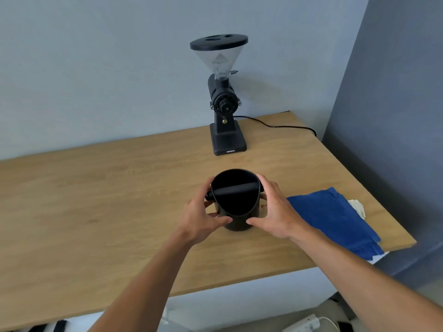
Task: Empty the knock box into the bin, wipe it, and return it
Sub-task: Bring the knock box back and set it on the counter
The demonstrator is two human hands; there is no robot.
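A black round knock box with a black bar across its mouth stands upright on the wooden table, near the middle. Its inside looks dark; I cannot tell what is in it. My left hand wraps its left side, thumb at the front. My right hand wraps its right side the same way. A blue cloth lies flat on the table just right of my right hand, reaching the table's right edge.
A black coffee grinder with a clear hopper stands at the back by the wall, its cable trailing right. A white crumpled piece peeks from behind the cloth. A white power strip lies on the floor below.
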